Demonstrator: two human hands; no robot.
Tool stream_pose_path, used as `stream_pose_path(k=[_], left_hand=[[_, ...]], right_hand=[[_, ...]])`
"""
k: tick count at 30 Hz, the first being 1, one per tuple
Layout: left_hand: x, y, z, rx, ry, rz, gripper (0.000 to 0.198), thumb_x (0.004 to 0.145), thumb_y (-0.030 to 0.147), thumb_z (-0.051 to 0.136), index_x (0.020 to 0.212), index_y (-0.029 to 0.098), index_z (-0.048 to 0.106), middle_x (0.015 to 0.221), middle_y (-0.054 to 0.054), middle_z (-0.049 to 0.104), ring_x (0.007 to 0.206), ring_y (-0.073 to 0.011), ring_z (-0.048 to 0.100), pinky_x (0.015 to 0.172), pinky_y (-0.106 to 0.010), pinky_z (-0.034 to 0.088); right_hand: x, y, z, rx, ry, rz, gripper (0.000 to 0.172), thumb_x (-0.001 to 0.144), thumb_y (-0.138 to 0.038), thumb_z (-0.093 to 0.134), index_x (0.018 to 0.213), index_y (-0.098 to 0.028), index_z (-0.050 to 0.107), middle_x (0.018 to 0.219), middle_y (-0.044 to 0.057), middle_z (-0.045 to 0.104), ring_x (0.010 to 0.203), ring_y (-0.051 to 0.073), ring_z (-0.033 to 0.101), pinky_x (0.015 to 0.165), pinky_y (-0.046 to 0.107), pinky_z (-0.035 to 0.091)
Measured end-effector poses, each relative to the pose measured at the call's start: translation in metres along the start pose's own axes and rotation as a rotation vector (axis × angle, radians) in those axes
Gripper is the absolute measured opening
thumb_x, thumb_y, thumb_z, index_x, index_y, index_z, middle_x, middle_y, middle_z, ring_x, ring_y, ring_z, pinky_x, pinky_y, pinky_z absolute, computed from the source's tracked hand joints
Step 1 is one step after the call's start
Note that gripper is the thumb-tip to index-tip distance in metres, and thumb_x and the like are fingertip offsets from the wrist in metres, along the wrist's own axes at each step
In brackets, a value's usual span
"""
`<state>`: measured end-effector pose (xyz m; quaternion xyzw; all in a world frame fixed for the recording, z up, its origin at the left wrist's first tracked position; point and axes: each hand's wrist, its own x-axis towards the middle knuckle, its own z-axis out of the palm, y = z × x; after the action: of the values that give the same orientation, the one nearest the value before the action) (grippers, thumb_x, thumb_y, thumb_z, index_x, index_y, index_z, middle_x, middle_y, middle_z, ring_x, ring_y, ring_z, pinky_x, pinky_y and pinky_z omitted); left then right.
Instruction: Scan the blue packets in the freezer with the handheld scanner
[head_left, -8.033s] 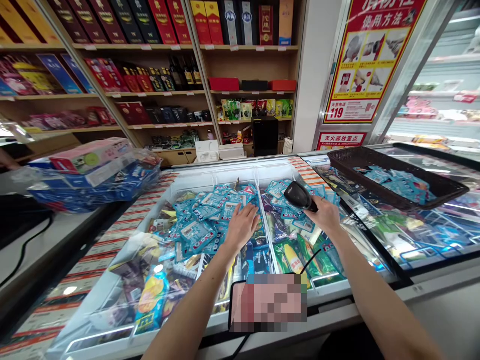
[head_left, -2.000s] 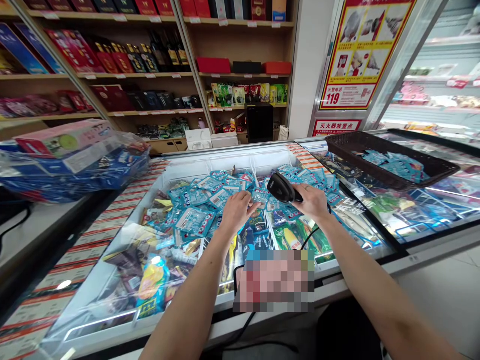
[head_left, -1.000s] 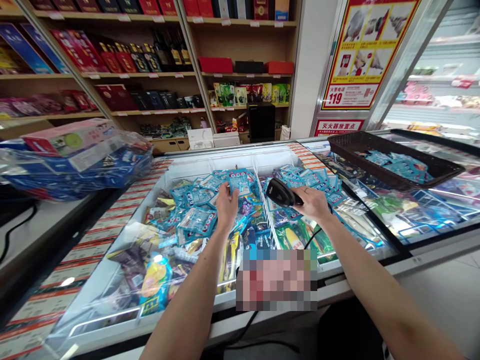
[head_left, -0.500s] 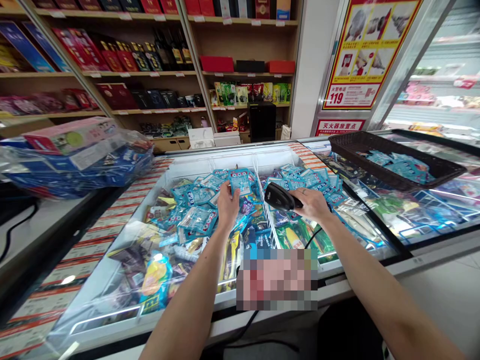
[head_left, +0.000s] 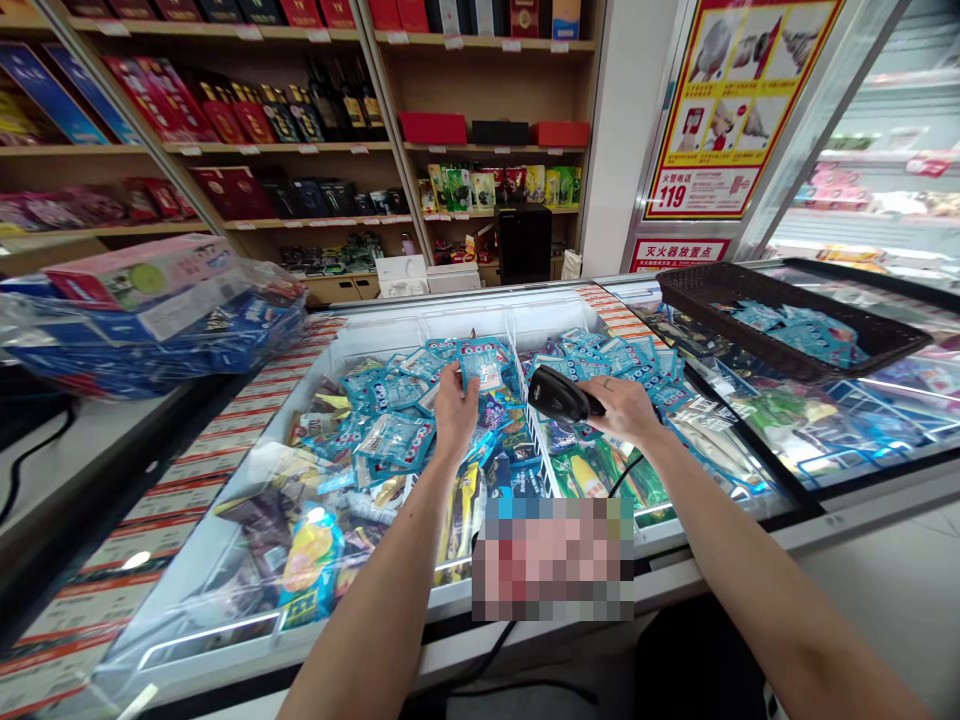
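My left hand (head_left: 454,410) pinches a light-blue snack packet (head_left: 480,368) and holds it upright over the open chest freezer (head_left: 420,325). My right hand (head_left: 626,408) grips a black handheld barcode scanner (head_left: 559,393), its head turned left toward that packet, a short gap between them. A black cable (head_left: 616,480) trails from the scanner down toward me. Many similar blue packets (head_left: 390,435) lie piled in the freezer on both sides of a white wire divider (head_left: 534,430).
A dark mesh basket (head_left: 787,325) with more blue packets rests on the glass lid at right. Bagged boxes (head_left: 150,320) sit on the counter at left. A blurred-out screen (head_left: 553,555) stands on the freezer's near edge. Shelves of boxed goods (head_left: 300,110) line the back wall.
Eight seconds ago my left hand lay flat on the pile. It has since picked up a blue packet and raised it, and the scanner has swung left toward it. Both hands steady over the last second.
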<state>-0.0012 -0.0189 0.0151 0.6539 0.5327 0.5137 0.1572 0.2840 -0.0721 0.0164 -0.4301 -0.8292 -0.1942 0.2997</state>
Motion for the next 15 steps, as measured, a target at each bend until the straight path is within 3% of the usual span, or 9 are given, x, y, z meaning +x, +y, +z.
stream_pose_path(k=[15], left_hand=[[0.0010, -0.0005, 0.0021, 0.000, 0.024, 0.009, 0.030, 0.085, 0.033, 0.051, 0.110, 0.018, 0.047, 0.082, -0.004, 0.059, 0.073, -0.0163, 0.055, 0.062, -0.026, 0.038]], right_hand=[[0.0010, -0.0019, 0.0007, 0.050, 0.026, -0.049, 0.025, 0.082, -0.026, 0.057, 0.106, -0.021, 0.060, 0.087, 0.004, 0.068, 0.080, 0.016, 0.063, 0.068, 0.025, 0.046]])
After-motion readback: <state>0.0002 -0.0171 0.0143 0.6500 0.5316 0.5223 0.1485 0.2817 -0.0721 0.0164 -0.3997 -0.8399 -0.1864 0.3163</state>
